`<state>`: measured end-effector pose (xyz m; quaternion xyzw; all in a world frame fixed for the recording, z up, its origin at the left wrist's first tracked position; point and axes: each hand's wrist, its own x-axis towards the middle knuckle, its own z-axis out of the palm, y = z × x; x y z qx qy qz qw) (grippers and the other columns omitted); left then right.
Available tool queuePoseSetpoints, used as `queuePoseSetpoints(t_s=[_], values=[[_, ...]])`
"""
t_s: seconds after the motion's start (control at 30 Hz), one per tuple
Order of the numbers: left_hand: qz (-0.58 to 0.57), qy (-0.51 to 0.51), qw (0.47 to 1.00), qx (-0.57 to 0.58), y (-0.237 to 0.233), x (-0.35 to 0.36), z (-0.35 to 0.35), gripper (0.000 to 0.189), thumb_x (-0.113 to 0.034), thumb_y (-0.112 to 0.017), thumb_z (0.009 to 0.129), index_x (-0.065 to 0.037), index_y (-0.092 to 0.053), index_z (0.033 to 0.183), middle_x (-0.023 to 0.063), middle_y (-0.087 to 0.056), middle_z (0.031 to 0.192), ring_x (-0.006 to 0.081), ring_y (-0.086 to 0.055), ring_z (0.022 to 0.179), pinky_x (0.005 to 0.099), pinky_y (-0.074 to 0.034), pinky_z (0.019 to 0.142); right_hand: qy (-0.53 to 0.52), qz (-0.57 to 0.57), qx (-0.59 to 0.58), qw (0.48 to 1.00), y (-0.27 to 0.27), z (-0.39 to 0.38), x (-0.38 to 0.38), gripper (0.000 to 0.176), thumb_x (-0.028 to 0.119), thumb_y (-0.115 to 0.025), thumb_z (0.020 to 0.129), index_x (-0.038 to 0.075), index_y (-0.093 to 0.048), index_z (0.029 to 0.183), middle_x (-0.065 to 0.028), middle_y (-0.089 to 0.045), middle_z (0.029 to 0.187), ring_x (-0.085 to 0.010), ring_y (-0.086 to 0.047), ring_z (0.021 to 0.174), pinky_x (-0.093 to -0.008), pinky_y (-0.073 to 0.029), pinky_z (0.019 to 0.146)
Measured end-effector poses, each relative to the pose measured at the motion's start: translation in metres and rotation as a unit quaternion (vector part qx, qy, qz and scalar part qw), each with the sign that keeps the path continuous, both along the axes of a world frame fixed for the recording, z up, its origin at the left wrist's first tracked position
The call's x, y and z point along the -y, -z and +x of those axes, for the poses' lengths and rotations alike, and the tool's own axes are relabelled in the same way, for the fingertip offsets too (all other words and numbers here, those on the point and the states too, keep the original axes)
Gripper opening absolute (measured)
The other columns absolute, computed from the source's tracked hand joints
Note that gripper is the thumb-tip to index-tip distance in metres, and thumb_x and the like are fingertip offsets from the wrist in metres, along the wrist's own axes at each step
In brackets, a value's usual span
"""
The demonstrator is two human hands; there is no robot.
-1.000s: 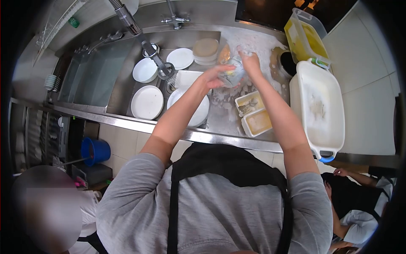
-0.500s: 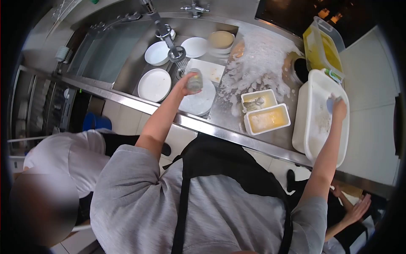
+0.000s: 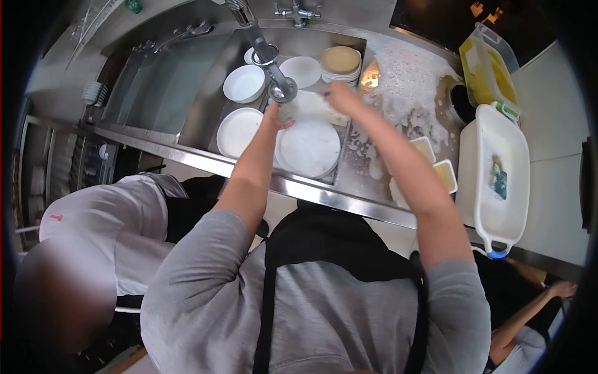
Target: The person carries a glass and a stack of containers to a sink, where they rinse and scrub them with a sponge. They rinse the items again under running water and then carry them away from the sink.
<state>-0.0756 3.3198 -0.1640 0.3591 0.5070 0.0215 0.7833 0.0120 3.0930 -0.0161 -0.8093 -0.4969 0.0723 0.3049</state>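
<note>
One water-filled basin (image 3: 168, 90) is seen well to the left of the sprayer (image 3: 283, 89), and a person in a white top (image 3: 124, 215) is seen bent over toward the lower left. Nearer the sprayer, on its left, a white bowl (image 3: 244, 83) is placed, and below that bowl a round plate (image 3: 238, 131) is laid. Just under the sprayer, a clear glass (image 3: 287, 113) is held by the left hand (image 3: 276, 118), whose fingers are closed around it; the glass is partly hidden. Below the sprayer and to its right, a large plate (image 3: 308, 148) is set. Just right of the sprayer, an oblong dish (image 3: 314, 103) is laid, and above its far right part the right hand (image 3: 342, 98) is held with bent fingers; whether anything is gripped by it cannot be told. Behind that hand, a stack of plates (image 3: 341, 60) is topped in tan. Farther right of the sprayer, the counter is covered with suds (image 3: 411, 68), and white containers (image 3: 425, 148) are partly hidden by the right forearm. Farthest right, a yellow tub (image 3: 476, 71) is placed behind a big white tub (image 3: 469, 177), in which a blue-green cloth (image 3: 499, 179) is laid.
</note>
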Motion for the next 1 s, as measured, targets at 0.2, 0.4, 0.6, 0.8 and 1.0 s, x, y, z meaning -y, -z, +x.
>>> queuePoseSetpoints(t_s=[0.2,0.4,0.6,0.8,1.0], values=[[-0.032,0.166,0.985,0.042,0.019,0.002,-0.001,0.033,-0.027,-0.051,0.072,-0.013,-0.048,0.102,0.0111,-0.053,0.099,0.0315,-0.051,0.092,0.0536,-0.044,0.073,0.127,0.075,-0.310,0.939,0.072,-0.042,-0.089,0.026,0.003,-0.057,0.066,0.000,-0.060,0.092,-0.0130,-0.063,0.082,-0.0222,-0.060,0.075,-0.0329,-0.046,0.067],[-0.101,0.215,0.962,0.132,0.087,-0.006,0.020,0.030,-0.016,-0.053,0.068,-0.013,-0.050,0.098,0.0070,-0.056,0.093,0.0260,-0.054,0.087,0.0519,-0.043,0.077,0.103,0.082,-0.347,0.929,0.096,-0.032,-0.106,0.040,0.014,-0.073,0.059,0.002,-0.058,0.094,-0.0081,-0.061,0.088,-0.0148,-0.056,0.079,-0.0289,-0.045,0.070],[0.119,0.239,0.931,0.247,-0.006,0.026,-0.006,0.045,-0.010,-0.068,0.060,-0.007,-0.050,0.101,0.0062,-0.057,0.092,0.0199,-0.055,0.086,0.0381,-0.041,0.081,0.098,-0.046,-0.245,0.964,0.022,-0.040,-0.086,0.032,0.012,-0.068,0.062,0.001,-0.059,0.091,-0.0105,-0.062,0.088,-0.0166,-0.058,0.079,-0.0292,-0.046,0.066],[0.382,0.369,0.813,0.238,-0.010,0.013,-0.024,0.076,-0.020,-0.076,0.051,-0.002,-0.037,0.114,0.0131,-0.051,0.106,0.0234,-0.050,0.098,0.0339,-0.039,0.086,0.097,-0.084,-0.191,0.973,0.006,-0.041,-0.077,0.020,0.003,-0.054,0.070,-0.005,-0.060,0.087,-0.0151,-0.063,0.080,-0.0169,-0.060,0.079,-0.0292,-0.047,0.064],[0.481,0.358,0.778,0.187,-0.026,0.014,-0.037,0.083,-0.020,-0.076,0.050,0.000,-0.031,0.117,0.0158,-0.050,0.106,0.0249,-0.049,0.100,0.0332,-0.038,0.087,0.197,0.155,-0.484,0.838,0.083,-0.033,-0.098,0.021,0.007,-0.058,0.074,-0.006,-0.058,0.090,-0.0106,-0.062,0.083,-0.0138,-0.058,0.081,-0.0272,-0.048,0.063]])
